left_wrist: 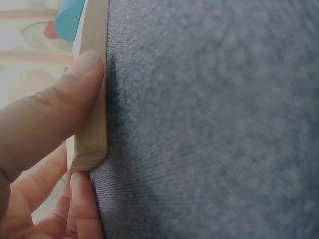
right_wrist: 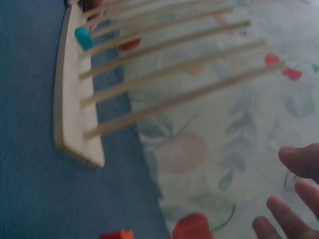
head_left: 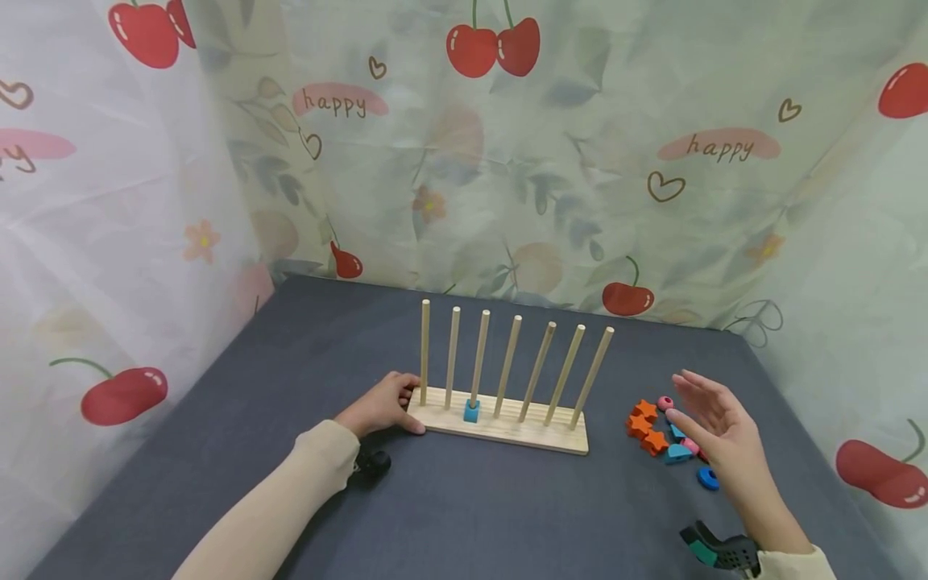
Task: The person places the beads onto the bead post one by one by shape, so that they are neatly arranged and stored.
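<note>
A wooden base with several upright pegs (head_left: 500, 428) stands on the dark cloth. My left hand (head_left: 383, 405) grips its left end, with the thumb on the front edge and the other fingers around the end, as the left wrist view shows. A blue bead (head_left: 471, 412) sits at the foot of the third peg from the left. Above the loose beads on the right hovers my right hand (head_left: 725, 431), fingers apart and nothing in them. Orange star beads (head_left: 655, 442), a light blue bead (head_left: 677, 454) and a dark blue ring (head_left: 708, 478) lie there, some partly hidden by that hand.
Dark grey cloth (head_left: 522, 515) covers the table. Behind it and at both sides hangs a pale curtain (head_left: 464, 185) printed with cherries. Pink beads (head_left: 665, 403) lie among the loose pieces. A black and green strap device (head_left: 718, 552) is on the right wrist.
</note>
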A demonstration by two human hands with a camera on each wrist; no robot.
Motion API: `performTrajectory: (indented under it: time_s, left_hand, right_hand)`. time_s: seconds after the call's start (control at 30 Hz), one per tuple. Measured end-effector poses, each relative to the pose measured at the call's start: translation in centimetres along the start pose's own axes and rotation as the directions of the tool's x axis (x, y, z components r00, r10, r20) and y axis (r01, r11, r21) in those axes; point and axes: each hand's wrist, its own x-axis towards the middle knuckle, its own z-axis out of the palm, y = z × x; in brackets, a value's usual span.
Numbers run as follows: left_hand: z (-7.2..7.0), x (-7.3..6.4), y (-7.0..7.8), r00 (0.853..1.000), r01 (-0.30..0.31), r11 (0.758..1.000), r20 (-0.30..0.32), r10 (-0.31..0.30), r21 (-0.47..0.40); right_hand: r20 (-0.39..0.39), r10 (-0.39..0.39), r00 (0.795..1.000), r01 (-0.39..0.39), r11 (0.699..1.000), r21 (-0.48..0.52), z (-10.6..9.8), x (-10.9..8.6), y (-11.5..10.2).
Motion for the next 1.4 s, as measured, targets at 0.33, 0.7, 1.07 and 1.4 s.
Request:
performTrajectory:
  time_s: [0.33, 0.7, 1.07, 1.4]
  left_hand:
    - [0.0, 0.0, 0.0, 1.000, -0.005, 1.000, 0.007, 0.005, -0.002]
    - [0.1, 0.1, 0.0, 1.000, 0.008, 1.000, 0.001, -0.008, 0.001]
    - [0.1, 0.2, -0.1, 1.000, 0.018, 1.000, 0.001, -0.018, 0.003]
    - [0.0, 0.0, 0.1, 1.000, 0.009, 1.000, 0.002, -0.009, -0.012]
  right_hand:
    - [-0.001, 0.363, 0.932, -0.350, 0.896, -0.272, -1.8, -0.1, 5.0]
    - [-0.008, 0.390, 0.921, -0.342, 0.796, -0.499, -2.1, 0.0, 7.6]
    - [-0.025, 0.399, 0.917, -0.341, 0.747, -0.571, -1.4, 0.3, 8.3]
    - [-0.096, 0.387, 0.917, -0.361, 0.705, -0.610, -0.5, 0.2, 8.5]
